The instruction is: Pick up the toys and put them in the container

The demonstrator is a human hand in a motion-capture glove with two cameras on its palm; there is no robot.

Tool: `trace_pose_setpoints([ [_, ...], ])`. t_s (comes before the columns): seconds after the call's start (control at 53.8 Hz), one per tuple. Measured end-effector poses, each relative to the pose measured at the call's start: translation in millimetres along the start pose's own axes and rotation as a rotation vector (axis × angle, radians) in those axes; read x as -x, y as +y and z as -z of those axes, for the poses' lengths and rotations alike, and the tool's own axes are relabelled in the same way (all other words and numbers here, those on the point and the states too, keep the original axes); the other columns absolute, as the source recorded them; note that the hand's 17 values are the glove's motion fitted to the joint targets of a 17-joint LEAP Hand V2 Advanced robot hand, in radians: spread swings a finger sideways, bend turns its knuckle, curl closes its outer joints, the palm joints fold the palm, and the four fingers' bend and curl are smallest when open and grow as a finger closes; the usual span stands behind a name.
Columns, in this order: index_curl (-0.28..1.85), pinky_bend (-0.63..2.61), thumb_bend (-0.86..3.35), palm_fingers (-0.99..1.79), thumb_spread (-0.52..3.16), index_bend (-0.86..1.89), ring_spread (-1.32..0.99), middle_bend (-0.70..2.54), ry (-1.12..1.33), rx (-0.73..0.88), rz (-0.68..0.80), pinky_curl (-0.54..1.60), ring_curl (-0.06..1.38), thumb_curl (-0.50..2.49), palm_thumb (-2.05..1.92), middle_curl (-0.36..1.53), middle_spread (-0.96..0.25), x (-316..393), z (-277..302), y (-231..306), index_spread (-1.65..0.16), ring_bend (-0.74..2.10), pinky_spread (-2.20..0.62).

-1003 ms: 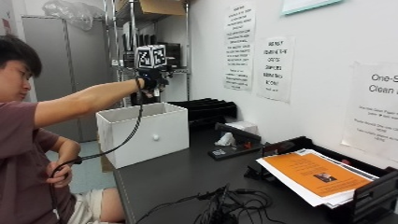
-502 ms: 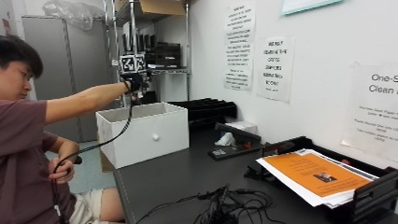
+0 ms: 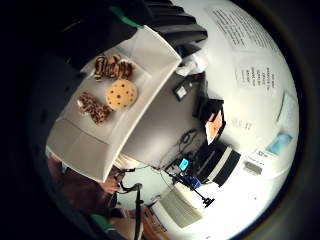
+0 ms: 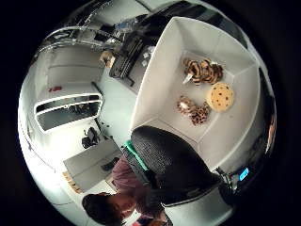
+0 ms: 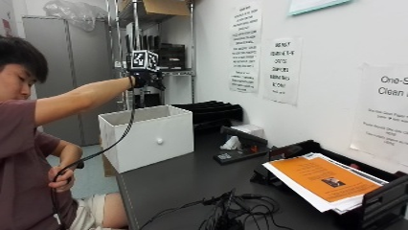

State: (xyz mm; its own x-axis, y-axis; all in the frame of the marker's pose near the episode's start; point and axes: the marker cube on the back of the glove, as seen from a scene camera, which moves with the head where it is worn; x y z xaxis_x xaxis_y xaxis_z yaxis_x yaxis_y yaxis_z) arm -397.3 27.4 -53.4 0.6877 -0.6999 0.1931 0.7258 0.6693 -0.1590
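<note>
The person's gloved right hand hangs above the white container, which stands at the end of the dark worktop. Whether its fingers are released or clenched cannot be told; no toy shows in its hold. Inside the container lie a striped plush toy, a spotted plush toy and a round cookie toy. No toy shows outside it. Risk is judged low: a careless withdrawal could knock the container's rim and shift it toward the worktop edge.
</note>
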Motion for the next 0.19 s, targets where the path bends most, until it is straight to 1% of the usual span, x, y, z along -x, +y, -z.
trace_pose_setpoints([
  [0.186,0.31,0.97,-0.09,-0.29,1.08,0.04,-0.01,0.14,0.02,-0.043,-0.044,0.39,0.31,0.34,-0.12,0.42,0.01,-31,18,26,-0.19,0.59,0.02],
])
